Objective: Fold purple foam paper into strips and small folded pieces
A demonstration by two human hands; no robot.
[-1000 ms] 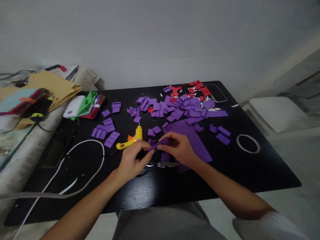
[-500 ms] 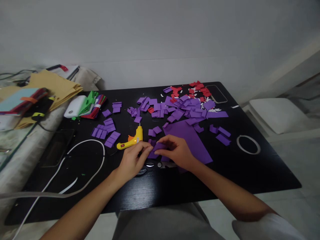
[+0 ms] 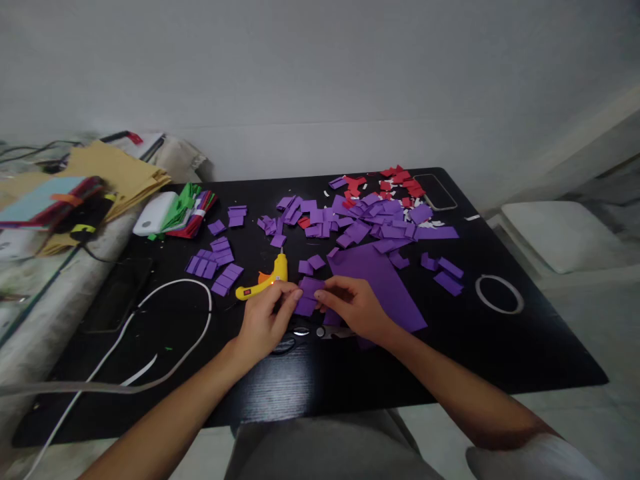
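Both my hands meet over the middle of a black table (image 3: 525,347). My left hand (image 3: 263,320) and my right hand (image 3: 357,308) pinch the same small purple foam piece (image 3: 307,297) between their fingertips, low over the table. A yellow glue gun (image 3: 265,280) lies just behind my left hand, its nozzle pointing away from me. Scissors (image 3: 313,331) lie flat under my hands. A large purple sheet (image 3: 383,280) lies by my right hand.
Many cut purple rectangles (image 3: 365,217) and red scraps (image 3: 400,180) cover the back of the table. A white cable (image 3: 170,333) loops at the left. A white ring (image 3: 499,293) lies at the right. Folded coloured sheets (image 3: 185,210) and a white device (image 3: 153,217) sit at the back left.
The purple piece was held edge-on a little above the table; my hands have lowered it and turned it flat. The camera view shifted slightly.
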